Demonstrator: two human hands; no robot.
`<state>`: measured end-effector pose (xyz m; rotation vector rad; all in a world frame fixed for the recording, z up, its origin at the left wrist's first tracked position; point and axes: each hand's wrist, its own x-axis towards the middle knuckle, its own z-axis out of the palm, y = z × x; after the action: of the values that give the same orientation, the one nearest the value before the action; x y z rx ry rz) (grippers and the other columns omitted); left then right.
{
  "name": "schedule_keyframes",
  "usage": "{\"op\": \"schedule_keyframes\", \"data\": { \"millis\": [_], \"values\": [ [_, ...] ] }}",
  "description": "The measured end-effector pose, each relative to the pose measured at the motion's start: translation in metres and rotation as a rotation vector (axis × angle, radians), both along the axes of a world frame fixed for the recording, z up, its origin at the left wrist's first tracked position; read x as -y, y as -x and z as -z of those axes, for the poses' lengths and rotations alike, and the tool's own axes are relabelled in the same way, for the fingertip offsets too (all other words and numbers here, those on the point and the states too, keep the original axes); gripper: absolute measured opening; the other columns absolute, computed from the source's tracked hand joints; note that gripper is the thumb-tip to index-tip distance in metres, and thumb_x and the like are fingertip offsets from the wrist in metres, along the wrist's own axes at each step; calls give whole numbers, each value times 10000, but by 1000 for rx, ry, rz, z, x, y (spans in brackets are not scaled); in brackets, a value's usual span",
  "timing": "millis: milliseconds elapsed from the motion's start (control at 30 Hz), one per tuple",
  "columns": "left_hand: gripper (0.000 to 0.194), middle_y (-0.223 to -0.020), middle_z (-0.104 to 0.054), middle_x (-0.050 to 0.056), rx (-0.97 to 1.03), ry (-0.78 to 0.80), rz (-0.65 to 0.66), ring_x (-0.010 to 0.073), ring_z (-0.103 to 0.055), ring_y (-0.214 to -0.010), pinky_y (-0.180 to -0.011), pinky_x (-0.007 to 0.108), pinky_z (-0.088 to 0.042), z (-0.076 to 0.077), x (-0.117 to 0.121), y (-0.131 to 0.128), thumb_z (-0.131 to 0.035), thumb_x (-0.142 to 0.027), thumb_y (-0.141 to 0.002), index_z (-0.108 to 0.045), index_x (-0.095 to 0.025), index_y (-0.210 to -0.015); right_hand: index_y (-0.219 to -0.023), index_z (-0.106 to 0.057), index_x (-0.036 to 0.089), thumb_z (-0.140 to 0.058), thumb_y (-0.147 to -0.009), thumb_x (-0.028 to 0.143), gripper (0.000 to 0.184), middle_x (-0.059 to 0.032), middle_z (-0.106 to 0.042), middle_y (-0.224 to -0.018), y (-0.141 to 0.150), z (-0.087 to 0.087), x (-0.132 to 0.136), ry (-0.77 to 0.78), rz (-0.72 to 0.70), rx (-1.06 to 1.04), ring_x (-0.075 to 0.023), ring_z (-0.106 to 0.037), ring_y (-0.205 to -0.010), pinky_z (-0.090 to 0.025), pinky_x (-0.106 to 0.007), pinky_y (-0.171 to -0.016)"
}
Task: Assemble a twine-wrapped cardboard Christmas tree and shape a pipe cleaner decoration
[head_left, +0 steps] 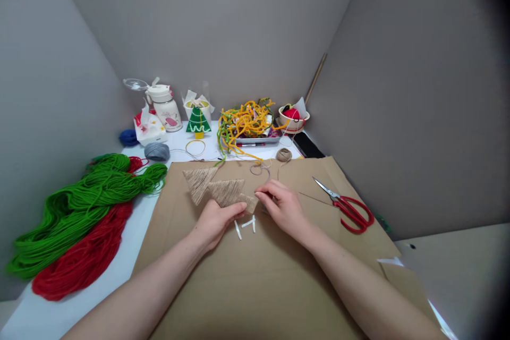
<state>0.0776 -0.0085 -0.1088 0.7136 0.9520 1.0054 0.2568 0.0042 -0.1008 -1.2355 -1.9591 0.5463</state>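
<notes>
A flat tree-shaped piece [227, 191] wrapped in tan twine lies tilted above the cardboard, its pointed sections to the left and its narrow trunk to the right. My left hand [213, 223] is closed on its lower edge, thumb on top near the trunk. Just right of the trunk end, my right hand [282, 207] pinches what looks like the twine, mostly hidden by the fingers. A thin strand of twine [314, 198] shows beyond that hand, running toward the red-handled scissors [350, 212]. Small white strips [246, 224] lie below the trunk.
Cardboard [247, 287] covers the white table. Green yarn [83, 207] and red yarn [87, 255] are heaped at left. Behind stand a white bottle [167, 111], a green felt tree [198, 121], a tray of orange yarn [249, 122], a bowl [294, 122] and a twine ball [283, 155].
</notes>
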Motion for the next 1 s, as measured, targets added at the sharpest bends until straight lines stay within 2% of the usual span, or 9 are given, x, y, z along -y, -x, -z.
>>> {"op": "schedule_keyframes", "data": {
  "millis": [233, 367, 467, 700, 1000],
  "values": [
    [208, -811, -706, 66, 145, 78, -40, 111, -629, -696, -687, 218, -521, 1, -2, 2, -764, -155, -614, -710, -109, -810, -841, -586, 192, -417, -900, 195, 178, -34, -613, -811, 10, 15, 2, 63, -52, -5, -144, -549, -769, -411, -261, -703],
    [112, -705, -691, 47, 218, 84, -121, 100, -619, -671, -698, 216, -523, 1, -2, 1, -761, -137, -613, -702, -96, -699, -738, -529, 176, -410, -888, 169, 191, -37, -569, -731, 20, 18, 10, -29, -81, 226, -150, -503, -706, -380, -260, -657],
    [111, -708, -689, 42, 236, 57, -189, 100, -617, -678, -701, 218, -521, 2, -3, -1, -757, -128, -615, -701, -97, -705, -785, -545, 170, -379, -919, 221, 219, -51, -575, -746, 25, 16, 16, -111, -99, 385, -158, -490, -720, -363, -276, -681],
    [135, -680, -677, 42, 220, 46, -301, 97, -610, -663, -689, 215, -509, 4, -4, -2, -772, -136, -589, -695, -88, -689, -837, -567, 161, -361, -929, 229, 236, -60, -582, -746, 29, 11, 25, -225, -125, 494, -165, -479, -740, -331, -290, -684],
    [202, -735, -693, 71, 20, -9, -277, 147, -626, -670, -714, 309, -530, 5, -3, -4, -780, -215, -583, -699, -85, -714, -864, -586, 154, -378, -923, 225, 228, -57, -571, -726, 24, 7, 24, -294, -95, 438, -162, -470, -708, -323, -292, -650]
  ]
}}
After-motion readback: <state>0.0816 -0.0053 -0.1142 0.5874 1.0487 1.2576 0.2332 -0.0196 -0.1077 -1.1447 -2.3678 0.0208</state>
